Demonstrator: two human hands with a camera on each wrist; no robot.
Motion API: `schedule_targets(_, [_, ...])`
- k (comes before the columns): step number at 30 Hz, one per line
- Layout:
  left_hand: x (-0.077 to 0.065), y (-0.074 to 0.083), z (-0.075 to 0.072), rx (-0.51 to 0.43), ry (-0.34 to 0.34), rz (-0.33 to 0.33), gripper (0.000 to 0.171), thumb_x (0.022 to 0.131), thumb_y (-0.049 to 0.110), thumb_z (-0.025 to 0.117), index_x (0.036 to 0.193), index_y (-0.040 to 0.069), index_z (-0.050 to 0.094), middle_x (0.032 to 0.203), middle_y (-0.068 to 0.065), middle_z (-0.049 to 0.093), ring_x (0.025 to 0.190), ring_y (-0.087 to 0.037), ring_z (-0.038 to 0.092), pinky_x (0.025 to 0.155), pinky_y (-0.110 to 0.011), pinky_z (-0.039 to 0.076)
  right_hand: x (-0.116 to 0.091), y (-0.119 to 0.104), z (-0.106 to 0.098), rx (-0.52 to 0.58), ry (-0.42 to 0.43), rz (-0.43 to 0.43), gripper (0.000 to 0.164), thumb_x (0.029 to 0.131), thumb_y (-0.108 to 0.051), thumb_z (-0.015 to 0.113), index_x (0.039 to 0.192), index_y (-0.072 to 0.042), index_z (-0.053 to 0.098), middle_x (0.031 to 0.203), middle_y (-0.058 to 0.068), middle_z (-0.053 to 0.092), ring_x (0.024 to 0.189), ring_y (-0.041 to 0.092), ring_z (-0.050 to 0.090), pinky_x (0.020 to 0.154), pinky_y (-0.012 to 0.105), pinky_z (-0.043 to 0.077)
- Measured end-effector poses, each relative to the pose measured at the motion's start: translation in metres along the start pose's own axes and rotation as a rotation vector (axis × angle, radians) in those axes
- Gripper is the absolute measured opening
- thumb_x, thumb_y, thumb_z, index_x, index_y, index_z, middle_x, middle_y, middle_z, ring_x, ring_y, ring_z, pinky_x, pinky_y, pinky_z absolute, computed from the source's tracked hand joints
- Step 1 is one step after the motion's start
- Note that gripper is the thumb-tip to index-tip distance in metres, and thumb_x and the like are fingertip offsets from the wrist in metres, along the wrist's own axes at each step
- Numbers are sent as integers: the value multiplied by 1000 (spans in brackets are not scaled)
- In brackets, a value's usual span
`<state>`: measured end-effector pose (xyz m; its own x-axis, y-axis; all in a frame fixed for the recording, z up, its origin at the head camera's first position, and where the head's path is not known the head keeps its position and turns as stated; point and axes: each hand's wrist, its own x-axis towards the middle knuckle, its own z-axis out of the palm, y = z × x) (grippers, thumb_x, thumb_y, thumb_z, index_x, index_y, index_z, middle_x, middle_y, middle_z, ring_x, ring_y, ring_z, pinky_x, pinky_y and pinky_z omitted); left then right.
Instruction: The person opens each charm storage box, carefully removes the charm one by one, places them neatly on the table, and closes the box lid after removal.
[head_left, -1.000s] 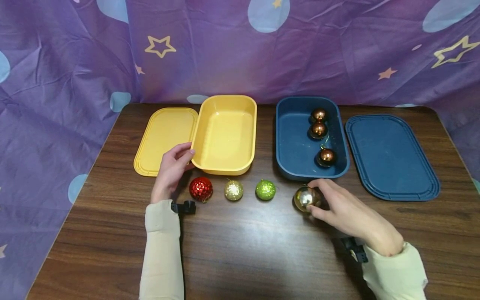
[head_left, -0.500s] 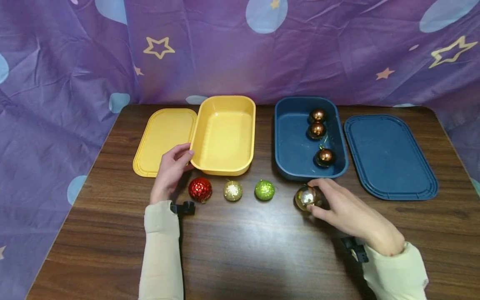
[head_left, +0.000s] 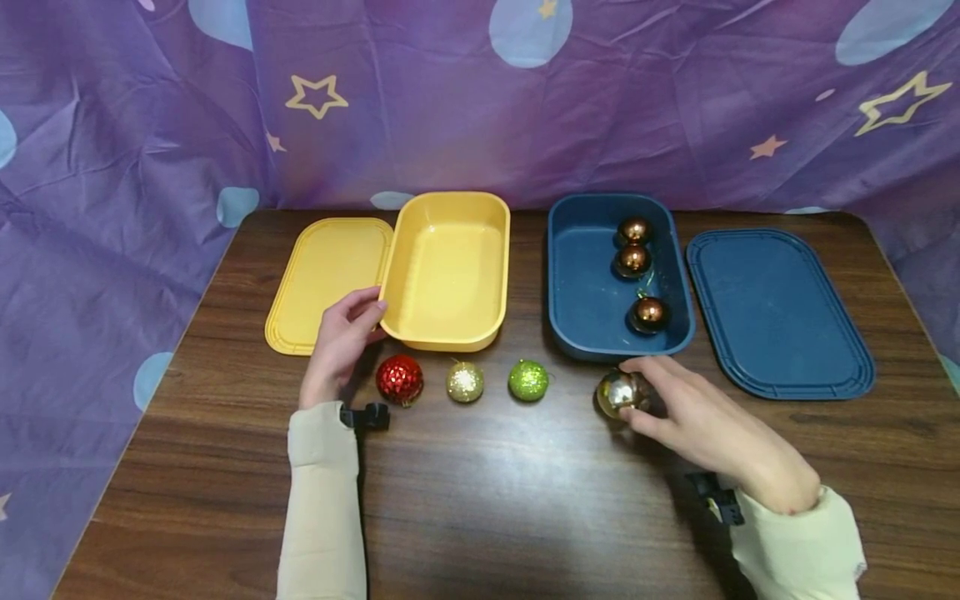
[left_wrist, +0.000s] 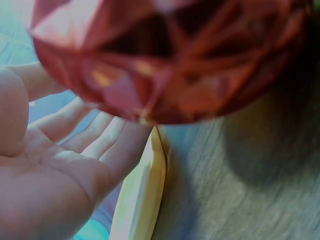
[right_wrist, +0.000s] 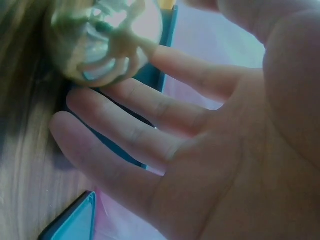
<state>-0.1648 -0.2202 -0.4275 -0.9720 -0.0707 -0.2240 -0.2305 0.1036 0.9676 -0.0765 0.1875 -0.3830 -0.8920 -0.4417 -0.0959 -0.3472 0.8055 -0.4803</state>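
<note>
In the head view my right hand (head_left: 697, 417) pinches a shiny gold Christmas ball (head_left: 619, 394) between thumb and fingertips, just in front of the blue box (head_left: 558, 321). The right wrist view shows the ball (right_wrist: 105, 40) at the thumb and index side, the other fingers stretched out. My left hand (head_left: 343, 342) touches the front left corner of the yellow box (head_left: 450, 343), fingers extended in the left wrist view. A faceted red Christmas ball (head_left: 400, 380) lies beside that wrist and fills the top of the left wrist view. Three copper balls (head_left: 648, 315) lie inside the blue box.
A glittery gold ball (head_left: 465, 382) and a glittery green ball (head_left: 528, 381) lie in a row with the red one. The yellow lid (head_left: 322, 283) lies left of its box, the blue lid (head_left: 780, 317) right of the other. A purple curtain (head_left: 420, 100) hangs behind the table.
My right hand and the shiny gold ball have shifted slightly to the right. The left hand stays at the yellow box's corner.
</note>
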Motion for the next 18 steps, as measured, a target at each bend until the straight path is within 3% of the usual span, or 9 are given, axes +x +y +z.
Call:
schedule_targets(12, [0, 0, 0, 16, 1, -5, 42, 99, 14, 53, 138, 0, 48, 132, -22, 54, 99, -12, 59, 77, -20, 55, -6, 5, -11, -24, 49, 10, 38, 91, -26, 66, 123, -6, 58, 123, 18, 61, 107, 37, 62, 86, 55, 51])
schedule_targets(16, [0, -1, 0, 15, 3, -2, 42, 99, 14, 53, 138, 0, 48, 133, -23, 54, 97, -10, 59, 76, -20, 55, -8, 9, -17, -21, 160, -15, 31, 91, -22, 67, 118, -8, 62, 116, 12, 64, 97, 32, 65, 79, 49, 54])
schedule_targets(18, [1, -1, 0, 14, 4, -1, 42, 99, 14, 53, 138, -1, 48, 133, -23, 54, 95, -8, 59, 76, -20, 55, -9, 12, -19, -24, 260, -36, 30, 88, -18, 69, 117, -9, 63, 112, 8, 64, 92, 26, 64, 76, 36, 55])
